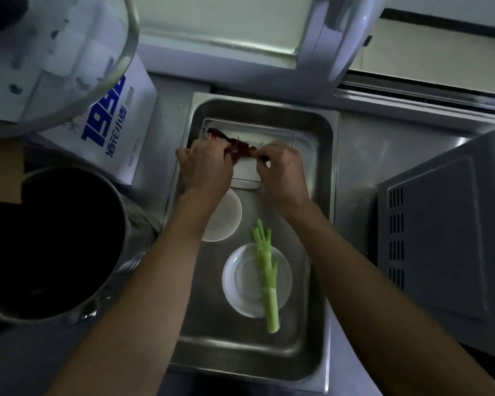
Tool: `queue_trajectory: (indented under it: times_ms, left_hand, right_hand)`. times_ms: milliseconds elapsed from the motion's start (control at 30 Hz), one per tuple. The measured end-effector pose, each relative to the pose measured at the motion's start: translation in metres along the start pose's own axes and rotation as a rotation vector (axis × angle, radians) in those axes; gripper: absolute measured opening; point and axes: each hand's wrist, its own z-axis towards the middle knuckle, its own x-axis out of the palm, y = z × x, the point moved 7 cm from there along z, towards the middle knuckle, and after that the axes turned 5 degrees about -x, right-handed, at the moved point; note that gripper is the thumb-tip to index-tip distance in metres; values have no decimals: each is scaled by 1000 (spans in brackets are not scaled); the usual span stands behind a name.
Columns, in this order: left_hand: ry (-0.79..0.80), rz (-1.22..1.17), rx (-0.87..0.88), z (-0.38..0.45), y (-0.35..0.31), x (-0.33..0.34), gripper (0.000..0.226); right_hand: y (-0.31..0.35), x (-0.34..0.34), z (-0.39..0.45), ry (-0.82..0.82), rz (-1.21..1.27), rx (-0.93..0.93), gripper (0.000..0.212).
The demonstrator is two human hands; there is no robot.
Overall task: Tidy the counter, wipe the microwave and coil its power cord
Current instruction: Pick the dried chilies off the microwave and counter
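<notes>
Inside the steel tray, at its far end, the left hand and right hand both pinch a dark red strip with curled fingers, holding it over a flat white rectangular dish. Nearer in the same tray sit a small white bowl and a white plate with a green stalk lying across it. The microwave stands just right of the tray, a large dark pot left of it.

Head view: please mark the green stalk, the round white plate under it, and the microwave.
Green stalk [270, 302], head view, on its pale lower stem.
Round white plate [240, 277], head view, bare left side.
Microwave [440, 238], head view, its grey top panel.
</notes>
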Motion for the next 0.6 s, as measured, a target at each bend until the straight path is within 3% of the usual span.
queue_trajectory:
  times_ms: [367,500,600]
  left_hand:
    - [20,95,46,16,7,26,18]
    - [8,87,83,9,8,23,19]
    - [10,84,88,-1,7,18,15]
  right_hand:
    - [-9,31,21,130,-26,25,15]
    - [-3,30,15,247,1,41,17]
    - [2,18,7,247,3,68,21]
